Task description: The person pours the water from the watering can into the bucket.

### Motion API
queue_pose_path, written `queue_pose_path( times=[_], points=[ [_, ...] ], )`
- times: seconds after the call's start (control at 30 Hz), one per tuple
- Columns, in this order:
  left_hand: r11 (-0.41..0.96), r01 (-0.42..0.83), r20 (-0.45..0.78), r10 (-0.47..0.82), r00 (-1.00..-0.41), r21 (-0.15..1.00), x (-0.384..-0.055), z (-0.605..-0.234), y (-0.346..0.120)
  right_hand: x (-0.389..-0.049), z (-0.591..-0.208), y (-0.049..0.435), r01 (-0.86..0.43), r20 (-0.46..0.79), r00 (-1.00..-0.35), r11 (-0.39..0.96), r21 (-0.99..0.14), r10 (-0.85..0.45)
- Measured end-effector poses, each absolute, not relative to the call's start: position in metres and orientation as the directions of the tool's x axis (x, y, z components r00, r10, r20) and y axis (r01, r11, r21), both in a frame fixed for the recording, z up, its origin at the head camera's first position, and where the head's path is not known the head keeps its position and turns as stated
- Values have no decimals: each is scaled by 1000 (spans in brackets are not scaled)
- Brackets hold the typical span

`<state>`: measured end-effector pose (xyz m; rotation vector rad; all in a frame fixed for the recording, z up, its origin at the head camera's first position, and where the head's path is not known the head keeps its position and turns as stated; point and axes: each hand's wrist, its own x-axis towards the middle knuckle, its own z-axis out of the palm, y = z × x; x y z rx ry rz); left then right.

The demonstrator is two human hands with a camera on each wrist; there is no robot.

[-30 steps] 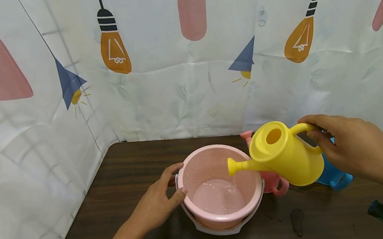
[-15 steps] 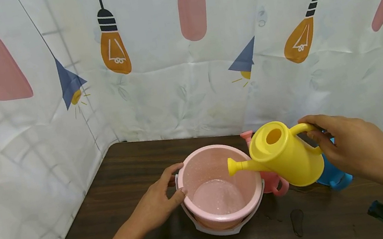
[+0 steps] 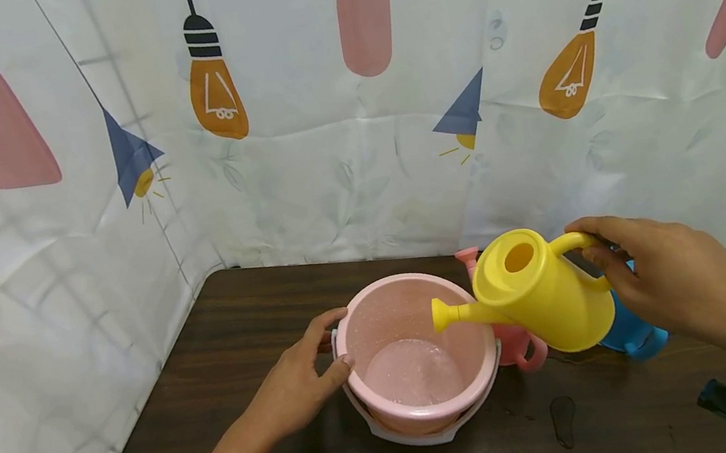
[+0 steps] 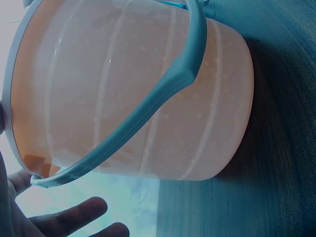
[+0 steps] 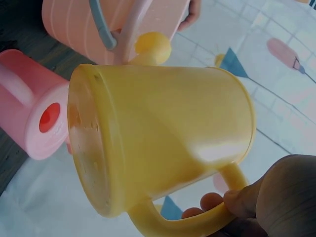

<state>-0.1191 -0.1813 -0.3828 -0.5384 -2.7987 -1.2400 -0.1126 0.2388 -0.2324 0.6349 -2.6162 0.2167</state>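
Observation:
A pink bucket [image 3: 428, 411] with a grey handle [image 3: 414, 437] stands on the dark table, shallow water in its bottom. My left hand [image 3: 295, 384] holds its left rim with thumb and forefinger; in the left wrist view other fingers [image 4: 74, 217] stretch out beside the bucket's wall. My right hand [image 3: 670, 273] grips the handle of a yellow watering can [image 3: 553, 299], tilted with its spout over the bucket's right side. In the right wrist view, the can's spout end [image 5: 154, 47] shows against the bucket.
A pink watering can [image 3: 517, 344] stands right of the bucket, partly hidden. Behind the yellow can is a blue one [image 3: 636, 330], mostly covered. A small wet mark [image 3: 564, 420] lies on the table [image 3: 261, 306]. A printed white curtain [image 3: 311, 171] hangs behind.
The water's surface in the bucket looks calmer than one second ago. Both hands and the tilted yellow watering can stay in place.

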Motion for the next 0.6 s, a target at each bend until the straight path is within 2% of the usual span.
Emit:
queue_pose_path(
  times=[0.6],
  points=[
    [619,325,169,298,-940,715,-119,-384,-181,-113,-231,238,-472,453,-796,880,-50,-401]
  ],
)
